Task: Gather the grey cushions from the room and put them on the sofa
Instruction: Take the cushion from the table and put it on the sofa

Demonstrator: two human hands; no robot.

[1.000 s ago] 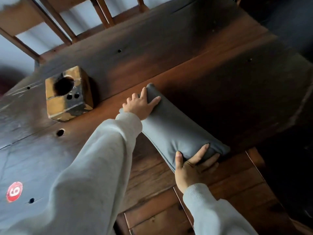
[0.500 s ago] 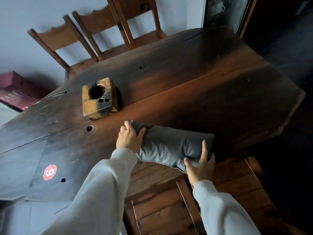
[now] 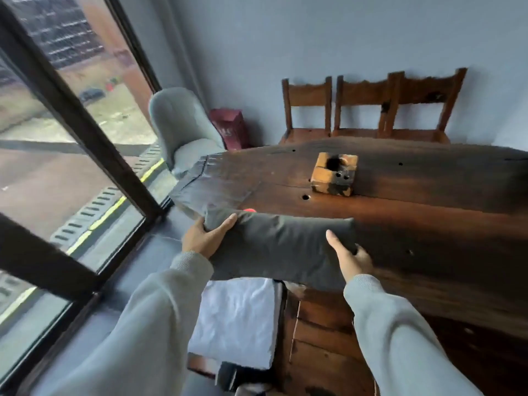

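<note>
The long, flat grey fabric cushion [image 3: 281, 247] looks slightly creased; the left hand [image 3: 204, 238] and right hand [image 3: 347, 257] clamp its ends, seemingly above the dark wooden table [image 3: 428, 212].

open floor [image 3: 160, 261] between window frame [image 3: 85, 132] and table [image 3: 428, 224]; wooden block [image 3: 334, 176] mid-table

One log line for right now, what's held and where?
phase: carry | left hand: gripping grey cushion end | right hand: gripping other end | cushion: above table edge | sofa: not visible
</note>
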